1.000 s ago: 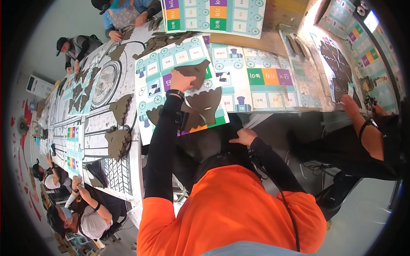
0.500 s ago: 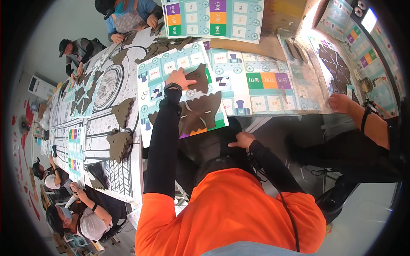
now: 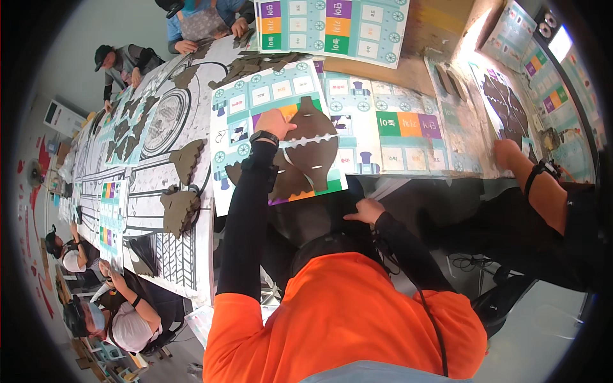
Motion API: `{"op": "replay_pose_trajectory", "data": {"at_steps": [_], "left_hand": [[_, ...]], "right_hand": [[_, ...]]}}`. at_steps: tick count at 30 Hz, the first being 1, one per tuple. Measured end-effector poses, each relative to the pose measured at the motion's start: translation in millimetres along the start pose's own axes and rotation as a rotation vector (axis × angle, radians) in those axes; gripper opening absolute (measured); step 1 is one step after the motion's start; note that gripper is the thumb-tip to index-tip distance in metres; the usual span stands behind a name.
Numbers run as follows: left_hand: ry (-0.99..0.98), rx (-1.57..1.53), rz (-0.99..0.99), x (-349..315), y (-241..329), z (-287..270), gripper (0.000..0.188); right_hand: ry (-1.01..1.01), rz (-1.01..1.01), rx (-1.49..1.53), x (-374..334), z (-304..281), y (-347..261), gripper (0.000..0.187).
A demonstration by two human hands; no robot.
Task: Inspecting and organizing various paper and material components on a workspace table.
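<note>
My left hand [image 3: 276, 124] reaches over a printed card sheet [image 3: 223, 191], thumb and fingers closed at the left edge of a dark brown scalloped-edge piece [image 3: 314, 127]. Its material cannot be made out. Below it lies another brown piece [image 3: 316, 159], curved at the side. Their wavy edges nearly meet along a narrow pale gap. More brown shapes on the sheet are partly covered by my left forearm. Down by my thigh, below the table edge, rests my right hand [image 3: 367, 210], thumb spread, holding nothing I can see; its other fingers are partly hidden.
Brown scalloped pieces [image 3: 182, 207] and a pile of brown pieces [image 3: 246, 68] lie on the patterned table [image 3: 137, 214]. A card board [image 3: 332, 29] stands at the back. On the right, a co-worker's hand [image 3: 507, 153] touches the table near more brown pieces. Other people work at left.
The upper brown piece now spreads farther right, and the broad gap below it has narrowed to a thin wavy line. My left hand has shifted slightly; my right hand stays low.
</note>
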State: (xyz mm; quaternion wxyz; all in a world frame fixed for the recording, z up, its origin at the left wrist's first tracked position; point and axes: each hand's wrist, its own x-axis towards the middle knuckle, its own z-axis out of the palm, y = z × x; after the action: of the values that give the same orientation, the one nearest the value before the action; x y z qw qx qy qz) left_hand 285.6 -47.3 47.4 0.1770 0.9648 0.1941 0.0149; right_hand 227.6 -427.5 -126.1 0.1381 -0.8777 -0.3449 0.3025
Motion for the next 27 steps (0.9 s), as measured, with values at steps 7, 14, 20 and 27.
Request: {"op": "replay_pose_trajectory", "data": {"at_steps": [7, 14, 20, 27], "left_hand": [[0.286, 0.402, -0.292, -30.1, -118.0, -105.8, 0.07], [0.075, 0.367, -0.392, -80.7, -240.4, -117.9, 0.072], [0.061, 0.236, -0.14, -82.1, -256.9, -127.0, 0.049], [0.376, 0.387, -0.427, -76.9, -245.1, -136.3, 0.022]], "right_hand": [[-0.056, 0.014, -0.049, -7.1, -1.7, 8.9, 0.083], [-0.115, 0.032, -0.041, 3.5, -0.4, 1.5, 0.083], [-0.088, 0.028, -0.044, 3.9, -2.7, -1.7, 0.082], [-0.048, 0.055, 0.056, 1.8, 3.2, 3.0, 0.08]]}}
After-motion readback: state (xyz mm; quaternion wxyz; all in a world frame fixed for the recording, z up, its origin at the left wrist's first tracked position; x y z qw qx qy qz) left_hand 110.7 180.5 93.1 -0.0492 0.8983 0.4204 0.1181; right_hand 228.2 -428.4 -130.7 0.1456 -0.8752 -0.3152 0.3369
